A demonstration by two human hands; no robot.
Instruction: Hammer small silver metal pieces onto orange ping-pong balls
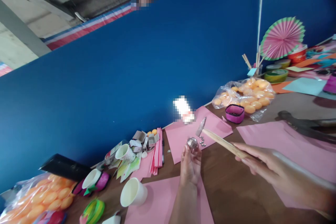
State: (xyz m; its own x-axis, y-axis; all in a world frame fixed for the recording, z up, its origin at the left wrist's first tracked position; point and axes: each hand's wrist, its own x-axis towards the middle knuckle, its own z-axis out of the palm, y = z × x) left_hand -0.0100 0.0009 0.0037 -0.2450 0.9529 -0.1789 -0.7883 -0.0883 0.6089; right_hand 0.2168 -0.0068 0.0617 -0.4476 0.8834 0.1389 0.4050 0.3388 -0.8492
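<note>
Between the fingertips of my left hand (190,166) is a shiny, dented silver foil ball (192,142), held up over the table. My right hand (265,162) grips the wooden handle of a small hammer (223,142). The hammer's metal head is above and to the right of the ball, apart from it. Several small silver beads (202,141) lie beside the ball on a pink paper sheet (174,140).
A white paper cup (133,192) stands left of my left hand. Bags of orange balls (253,94) lie at both sides. More pink paper (301,154) and a dark tool (307,126) are at right. A blue partition (131,59) rises behind; a person's head shows above it.
</note>
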